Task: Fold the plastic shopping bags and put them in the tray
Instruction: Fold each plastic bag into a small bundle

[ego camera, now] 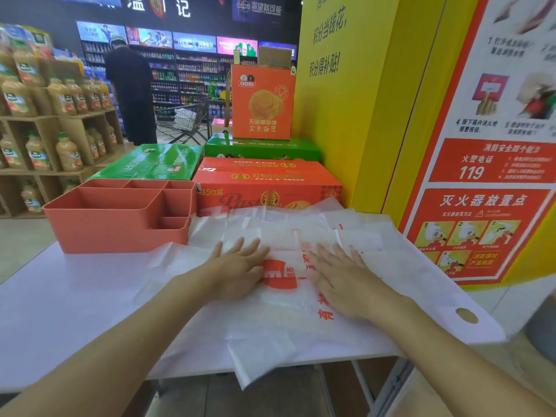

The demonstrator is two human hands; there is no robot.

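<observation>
A white plastic shopping bag (288,299) with red print lies flat on the white table (75,302), its near end hanging over the front edge. My left hand (237,266) and my right hand (343,278) both press flat on it, fingers straight and spread, side by side. More white bags (301,224) lie spread behind it, reaching to the red box. An orange tray (120,221) with several compartments stands at the table's back left, touching the bags' left edge. I see nothing inside it.
Red (264,182) and green cartons (150,162) are stacked behind the table, an orange box (261,100) on top. A yellow pillar (355,100) with a poster (481,176) stands close on the right. A person (129,91) and a shopping cart (186,118) stand in the aisle beyond.
</observation>
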